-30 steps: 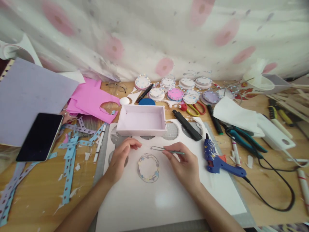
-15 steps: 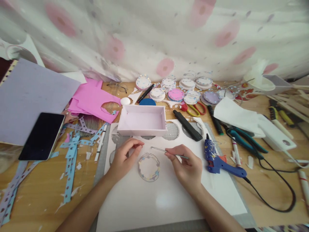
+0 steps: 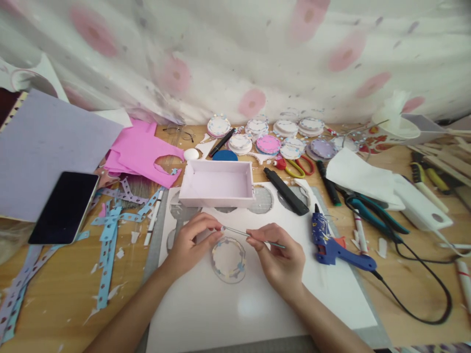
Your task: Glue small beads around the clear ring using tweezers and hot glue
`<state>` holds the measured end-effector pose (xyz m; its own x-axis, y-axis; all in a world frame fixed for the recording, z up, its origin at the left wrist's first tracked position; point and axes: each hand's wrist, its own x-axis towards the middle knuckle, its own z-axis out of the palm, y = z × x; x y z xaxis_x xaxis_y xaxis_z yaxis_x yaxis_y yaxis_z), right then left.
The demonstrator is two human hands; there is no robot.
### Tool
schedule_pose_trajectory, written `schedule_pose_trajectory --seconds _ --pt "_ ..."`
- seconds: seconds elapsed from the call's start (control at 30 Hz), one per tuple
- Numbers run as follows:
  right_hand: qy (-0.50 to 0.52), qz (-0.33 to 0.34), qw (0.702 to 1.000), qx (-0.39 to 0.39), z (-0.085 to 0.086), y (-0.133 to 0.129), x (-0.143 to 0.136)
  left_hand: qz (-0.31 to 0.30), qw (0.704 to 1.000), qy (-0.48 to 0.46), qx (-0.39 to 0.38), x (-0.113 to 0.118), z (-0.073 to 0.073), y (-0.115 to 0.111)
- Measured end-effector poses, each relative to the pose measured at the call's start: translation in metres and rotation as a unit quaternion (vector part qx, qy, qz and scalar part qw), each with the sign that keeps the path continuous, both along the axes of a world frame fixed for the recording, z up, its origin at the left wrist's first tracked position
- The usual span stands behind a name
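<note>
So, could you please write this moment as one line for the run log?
right hand: holds tweezers | left hand: at tweezers' tip, hold unclear | ring: on white sheet | glue gun: right of right hand

Forearms [image 3: 134, 308] angle inward, the left hand [image 3: 189, 245] and right hand [image 3: 281, 260] facing each other, fingertips [image 3: 216, 225] pinched.

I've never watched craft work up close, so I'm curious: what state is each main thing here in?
Right hand: closed around the tweezers.
Left hand: thumb near fingers; grip unclear.
Tweezers: tips at the left fingertips.
Ring: lying on the white sheet.
Box: upright, open-topped.
Phone: face up, screen dark.
Glue gun: lying on its side.
Pink paper: cut, curved edge.
</note>
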<state>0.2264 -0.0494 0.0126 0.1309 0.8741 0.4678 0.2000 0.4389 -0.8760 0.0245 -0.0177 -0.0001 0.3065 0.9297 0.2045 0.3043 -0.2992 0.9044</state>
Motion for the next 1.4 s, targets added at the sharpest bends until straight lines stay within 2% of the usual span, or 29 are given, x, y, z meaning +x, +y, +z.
schedule_pose_trajectory --seconds 0.43,0.83,1.23,1.4 --pt "0.003 0.012 1.0 -0.01 -0.0003 -0.0003 0.0002 0.009 1.0 -0.011 0.006 0.0018 0.0007 -0.0011" --pt "0.078 0.021 0.995 -0.053 -0.0087 -0.0017 0.001 -0.01 0.999 -0.01 0.038 -0.0003 -0.0025 0.0" --pt "0.093 0.026 0.992 -0.08 -0.0057 -0.0018 0.0017 -0.017 0.998 0.006 0.056 0.0002 0.0009 0.0" --pt "0.127 0.042 0.984 -0.118 -0.0025 -0.0001 0.0013 -0.025 0.998 0.01 0.056 -0.0004 0.0029 -0.0004"
